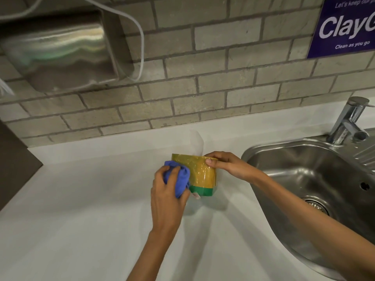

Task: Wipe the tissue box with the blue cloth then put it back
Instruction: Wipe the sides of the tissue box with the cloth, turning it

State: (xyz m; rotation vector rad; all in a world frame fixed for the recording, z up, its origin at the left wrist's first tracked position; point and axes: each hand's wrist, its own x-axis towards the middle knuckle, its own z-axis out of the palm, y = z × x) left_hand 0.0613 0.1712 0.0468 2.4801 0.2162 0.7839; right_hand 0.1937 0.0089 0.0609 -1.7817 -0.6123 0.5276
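Wiping is the step in hand: the left hand [168,189] has its fingers [172,175] bunched round the blue cloth [180,179], pressed to the left side of the tissue box [199,175]. The right hand [225,164] pinches the box's top right corner, steadying it on the white desk [81,199] just left of the sink [304,179]. Firm strokes down each face should serve best, turning the box between passes while the grip stays high. No lettering on the box is legible. On the brick wall, a blue sign [345,27] reads "Clean as you go".
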